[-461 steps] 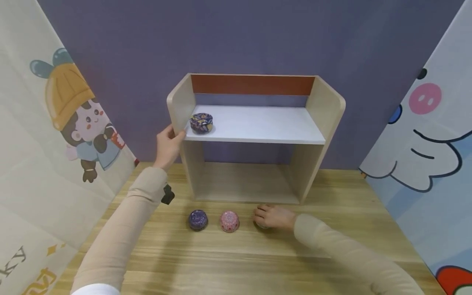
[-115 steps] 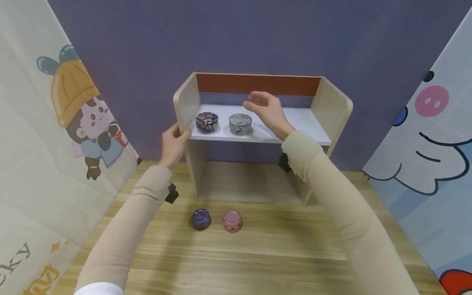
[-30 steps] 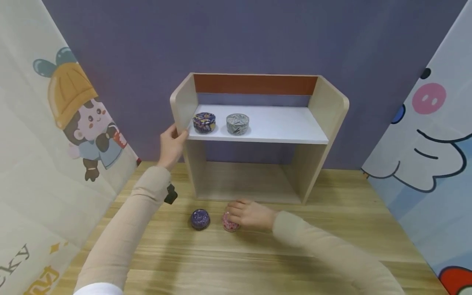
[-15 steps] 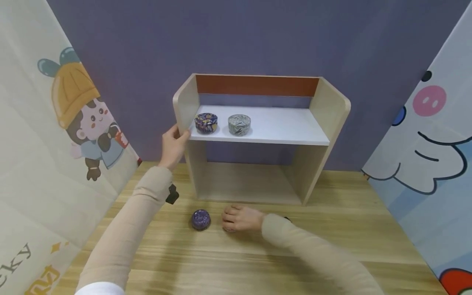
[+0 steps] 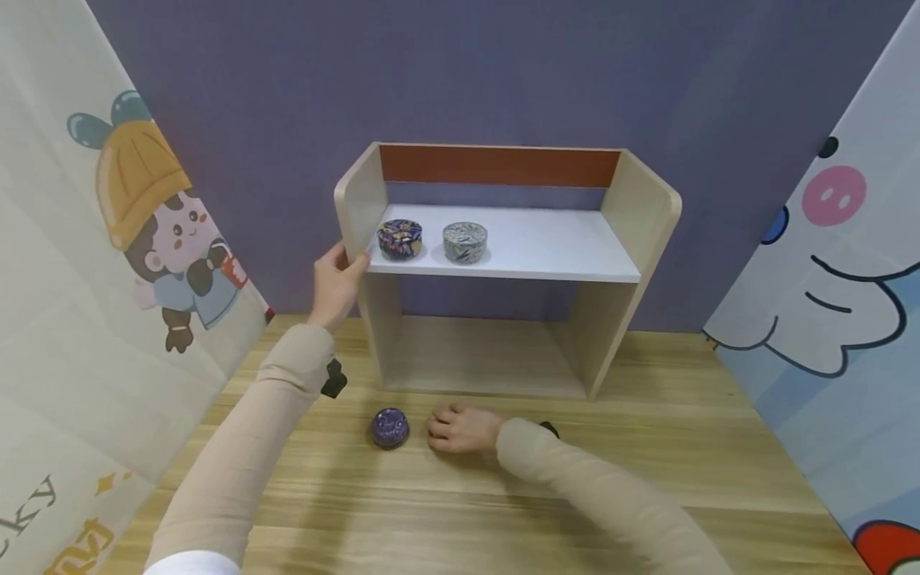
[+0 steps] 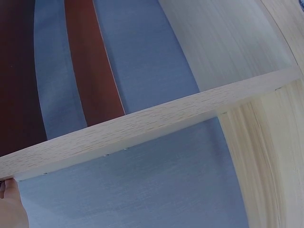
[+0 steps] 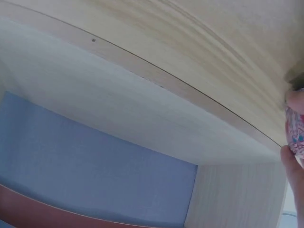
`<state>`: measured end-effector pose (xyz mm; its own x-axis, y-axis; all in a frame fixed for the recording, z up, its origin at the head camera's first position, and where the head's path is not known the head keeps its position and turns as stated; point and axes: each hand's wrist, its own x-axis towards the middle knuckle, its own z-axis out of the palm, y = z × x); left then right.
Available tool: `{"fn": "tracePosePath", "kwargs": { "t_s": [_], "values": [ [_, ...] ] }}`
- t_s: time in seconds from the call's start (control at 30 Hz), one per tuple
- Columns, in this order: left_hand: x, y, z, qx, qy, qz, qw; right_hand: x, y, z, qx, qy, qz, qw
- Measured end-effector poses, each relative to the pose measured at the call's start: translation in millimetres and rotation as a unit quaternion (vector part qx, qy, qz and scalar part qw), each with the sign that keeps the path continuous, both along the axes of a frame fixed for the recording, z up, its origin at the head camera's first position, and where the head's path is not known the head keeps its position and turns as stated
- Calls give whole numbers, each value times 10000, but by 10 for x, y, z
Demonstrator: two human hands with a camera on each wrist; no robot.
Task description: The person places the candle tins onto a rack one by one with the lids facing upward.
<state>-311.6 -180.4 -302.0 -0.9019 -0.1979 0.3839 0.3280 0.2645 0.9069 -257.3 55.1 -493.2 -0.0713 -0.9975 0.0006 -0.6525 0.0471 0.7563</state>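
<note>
My left hand (image 5: 335, 286) grips the left side panel of a small wooden shelf unit (image 5: 652, 220), thumb at the front edge; the left wrist view catches only part of that hand (image 6: 12, 206). Down on the table, my right hand (image 5: 462, 429) covers a round pink patterned tin. The right wrist view shows thumb and finger on either side of this pink tin (image 7: 295, 128). To its left sits a purple tin (image 5: 390, 428). On the white upper board, a dark multicoloured tin (image 5: 399, 239) stands at the left, with a grey leaf-patterned tin (image 5: 465, 242) beside it.
The wood-grain table (image 5: 431, 519) runs in front of the shelf unit, whose lower board (image 5: 481, 355) lies behind my right hand. A purple-grey wall (image 5: 503, 72) stands behind. Cartoon-printed sheets (image 5: 79, 263) flank both sides.
The grey tin has gone from the table to the upper board. My right hand has come back down, closed over the pink tin and shifted slightly left. My left hand stays on the panel.
</note>
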Motion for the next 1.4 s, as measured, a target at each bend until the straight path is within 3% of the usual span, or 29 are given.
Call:
{"fn": "tracePosePath", "kwargs": {
  "t_s": [0.3, 0.97, 1.23, 1.4],
  "values": [
    [0, -5, 14, 43, 4, 3, 10000, 1, -32, 6, 18, 189, -58, 9998],
    [-8, 6, -6, 9, -12, 37, 10000, 49, -48, 46, 201, 130, -261, 9994],
    [-8, 17, -8, 77, -53, 28, 10000, 49, -26, 97, 314, -152, -549, 9979],
    [0, 5, -10, 75, -90, 36, 9999, 19, 26, 190, -14, -294, -600, 9978]
  ]
}}
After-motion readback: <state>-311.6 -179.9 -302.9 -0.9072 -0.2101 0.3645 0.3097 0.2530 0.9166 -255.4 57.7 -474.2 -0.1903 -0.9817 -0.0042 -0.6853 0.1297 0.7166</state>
